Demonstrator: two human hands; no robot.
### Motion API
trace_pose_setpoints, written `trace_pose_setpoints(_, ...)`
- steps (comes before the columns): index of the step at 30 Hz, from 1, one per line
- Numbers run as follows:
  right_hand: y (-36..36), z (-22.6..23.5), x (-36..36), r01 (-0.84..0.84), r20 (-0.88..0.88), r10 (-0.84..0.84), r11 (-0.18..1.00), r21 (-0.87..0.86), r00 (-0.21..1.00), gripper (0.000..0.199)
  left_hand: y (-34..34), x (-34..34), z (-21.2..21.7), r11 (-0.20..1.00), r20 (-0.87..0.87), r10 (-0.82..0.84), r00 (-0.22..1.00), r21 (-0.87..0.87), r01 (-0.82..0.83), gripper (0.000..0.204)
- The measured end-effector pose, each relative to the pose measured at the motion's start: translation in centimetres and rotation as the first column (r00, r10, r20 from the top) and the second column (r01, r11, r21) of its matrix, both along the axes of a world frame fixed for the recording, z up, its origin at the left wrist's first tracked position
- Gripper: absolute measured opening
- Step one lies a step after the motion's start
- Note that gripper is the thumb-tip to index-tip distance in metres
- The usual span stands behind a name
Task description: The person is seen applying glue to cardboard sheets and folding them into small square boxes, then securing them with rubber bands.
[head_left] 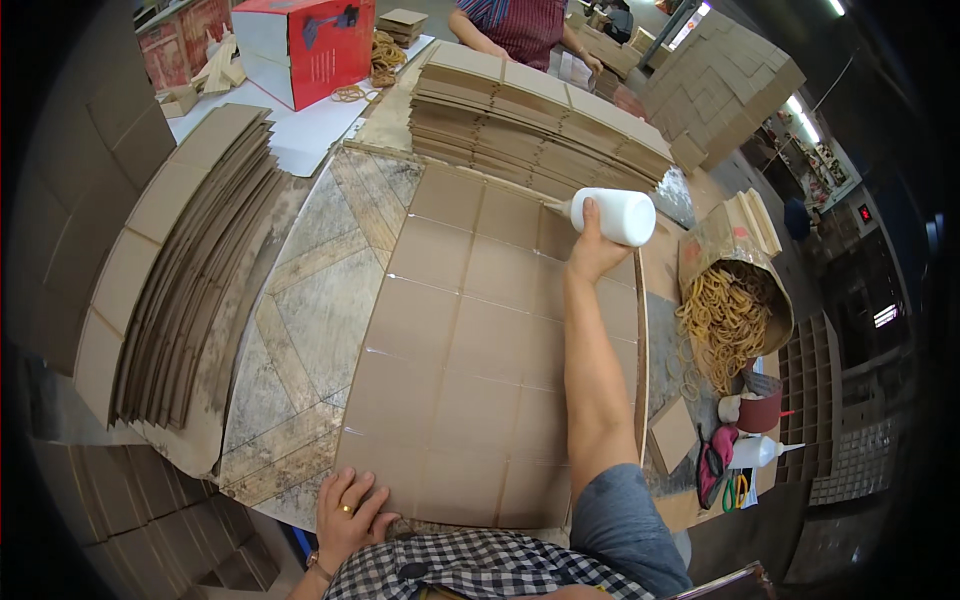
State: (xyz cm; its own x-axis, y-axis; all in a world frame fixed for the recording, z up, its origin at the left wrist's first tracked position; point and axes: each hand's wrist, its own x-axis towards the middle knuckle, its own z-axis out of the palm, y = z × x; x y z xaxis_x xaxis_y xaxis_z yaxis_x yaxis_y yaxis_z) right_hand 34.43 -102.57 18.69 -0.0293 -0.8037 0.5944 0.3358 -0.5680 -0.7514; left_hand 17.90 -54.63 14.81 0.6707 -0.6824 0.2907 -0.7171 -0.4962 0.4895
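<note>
A brown cardboard sheet, creased into panels, lies flat in front of me on the worktable. Thin whitish lines, which look like glue, run across several of its creases. My right hand is closed around a white squeeze bottle over the sheet's far right part. The bottle is tipped on its side, its narrow nozzle pointing left and close to the cardboard; whether the tip touches is hard to tell. At the near left corner my left hand rests on the sheet's edge, fingers apart, holding nothing.
Stacked cardboard strips stand at left and behind the sheet. At right are a container of rubber bands, a second white bottle and scissors. A red-and-white box sits far left. Another person stands across the table.
</note>
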Motion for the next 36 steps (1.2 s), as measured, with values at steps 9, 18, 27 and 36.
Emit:
trace_pose_setpoints(9, -1.3, -1.1, 1.6, 0.122, -0.072, -0.125, 0.991, -0.050, 0.990, 0.073, -0.3, -0.1, 0.7, 0.998, -0.028, 0.036, 0.999, 0.045, -0.035, 0.033)
trace_pose_setpoints(18, 1.8, 0.0, -2.3, 0.078, -0.208, -0.098, 0.992, -0.102, 0.973, 0.076, -0.4, 0.0, 1.1, 1.000, -0.037, 0.021, 0.999, -0.019, -0.021, 0.032)
trace_pose_setpoints(27, 9.7, 1.2, -11.0, -0.029, -0.281, 0.017, 0.999, -0.036, 0.960, 0.057, -0.6, 0.0, 2.0, 0.995, -0.040, 0.008, 0.999, -0.101, -0.012, 0.033)
trace_pose_setpoints(36, 19.3, 2.2, -22.1, -0.123, -0.304, 0.160, 0.983, 0.136, 0.939, 0.047, -0.4, -0.2, 1.9, 0.988, -0.026, -0.007, 1.000, -0.151, 0.003, 0.033)
